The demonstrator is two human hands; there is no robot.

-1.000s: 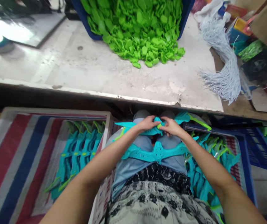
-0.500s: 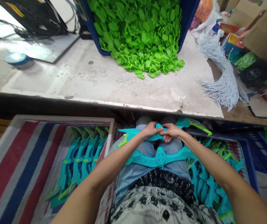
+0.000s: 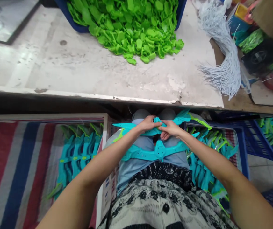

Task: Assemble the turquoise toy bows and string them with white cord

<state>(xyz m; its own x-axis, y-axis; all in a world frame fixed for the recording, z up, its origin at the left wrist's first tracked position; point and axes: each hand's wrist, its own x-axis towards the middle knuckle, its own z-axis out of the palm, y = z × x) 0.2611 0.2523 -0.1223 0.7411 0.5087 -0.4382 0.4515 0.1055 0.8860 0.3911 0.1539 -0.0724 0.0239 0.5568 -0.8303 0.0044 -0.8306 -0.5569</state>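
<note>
Both hands meet over my knees, just under the table's front edge. My left hand [image 3: 147, 123] and my right hand [image 3: 170, 128] are closed on the middle of a teal plastic toy bow [image 3: 126, 127] with lime tips, held level. A second teal bow piece [image 3: 159, 153] lies across my lap below them. A heap of small bright green plastic pieces [image 3: 131, 27] spills from a blue crate [image 3: 66, 8] on the table far ahead.
A grey worn table [image 3: 88, 73] spans the top. A striped bag-lined box [image 3: 19, 165] on the left holds stacked teal bows [image 3: 79, 152]. A blue crate [image 3: 242, 149] on the right holds more bows. A bundle of white strings [image 3: 224, 63] lies at right.
The view has shifted slightly; the hands stay together on the bow's middle, with small finger movements only.
</note>
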